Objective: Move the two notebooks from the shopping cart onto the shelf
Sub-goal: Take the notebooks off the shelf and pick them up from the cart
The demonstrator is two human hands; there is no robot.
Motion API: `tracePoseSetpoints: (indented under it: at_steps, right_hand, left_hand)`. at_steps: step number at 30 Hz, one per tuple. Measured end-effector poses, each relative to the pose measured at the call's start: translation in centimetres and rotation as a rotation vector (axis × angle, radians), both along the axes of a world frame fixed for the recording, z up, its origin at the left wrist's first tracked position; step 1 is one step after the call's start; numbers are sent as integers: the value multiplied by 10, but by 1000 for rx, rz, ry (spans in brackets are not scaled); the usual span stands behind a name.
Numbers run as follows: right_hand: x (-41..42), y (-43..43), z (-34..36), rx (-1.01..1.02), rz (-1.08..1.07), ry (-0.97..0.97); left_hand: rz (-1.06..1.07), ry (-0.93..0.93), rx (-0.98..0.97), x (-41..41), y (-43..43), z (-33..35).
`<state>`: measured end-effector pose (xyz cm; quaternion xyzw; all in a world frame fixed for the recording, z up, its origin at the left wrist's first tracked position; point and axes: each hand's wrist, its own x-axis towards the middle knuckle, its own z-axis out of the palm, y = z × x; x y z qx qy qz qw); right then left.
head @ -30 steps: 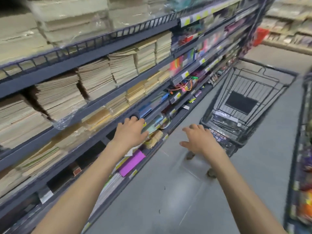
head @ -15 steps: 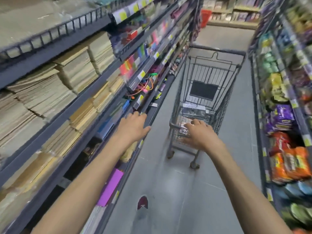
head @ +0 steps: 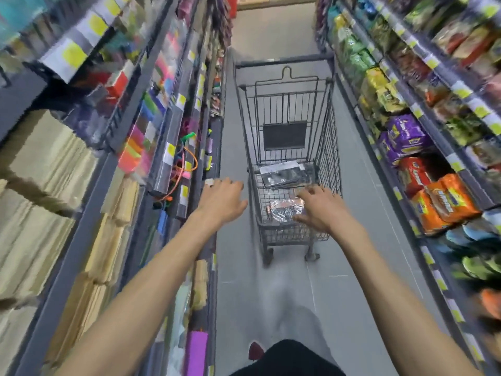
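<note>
Right hand (head: pixel 322 210) now over cart (head: pixel 329 137), open, empty, just above near notebook (head: pixel 284 211). Left hand (head: pixel 222 202) open, empty, beside cart, off shelf (head: pixel 165 169) now. Other notebook (head: pixel 284 175) deeper in cart. Ready to grab.

This is a shop: a narrow supermarket aisle. A grey tiled floor (head: pixel 271 33) runs between two long runs of dark metal shelving. The left-hand shelves (head: pixel 88 213) hold stacks of buff paper goods (head: pixel 40 164) and bright stationery (head: pixel 138 147). The right-hand shelves (head: pixel 446 74) carry snack packets (head: pixel 447 202) in purple, orange and green. Yellow-and-white price labels (head: pixel 73 54) line the shelf edges, and a black wire shopping cart (head: pixel 284 135) stands in the middle of the aisle
</note>
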<state>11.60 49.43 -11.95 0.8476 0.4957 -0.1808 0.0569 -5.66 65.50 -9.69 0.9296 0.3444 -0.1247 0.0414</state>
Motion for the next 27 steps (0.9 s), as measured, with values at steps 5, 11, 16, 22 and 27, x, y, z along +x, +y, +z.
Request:
tracePoseSetpoints:
  at_steps: [5, 11, 16, 22, 27]
  right_hand:
    - [34, 26, -31, -13, -102, 69]
    - [86, 63, -70, -87, -205, 146]
    - [126, 91, -91, -137, -264, 215]
    - [156, 118, -107, -132, -351, 285]
    - [166, 138, -132, -130, -461, 289]
  left_hand:
    - [-96, 23, -39, 54, 45, -23]
    - [-205, 90, -53, 128, 99, -57]
    - [-285, 159, -86, 176, 133, -83]
    - [-369, 210, -141, 230, 171, -106]
    - [-483, 207, -147, 269, 208, -138]
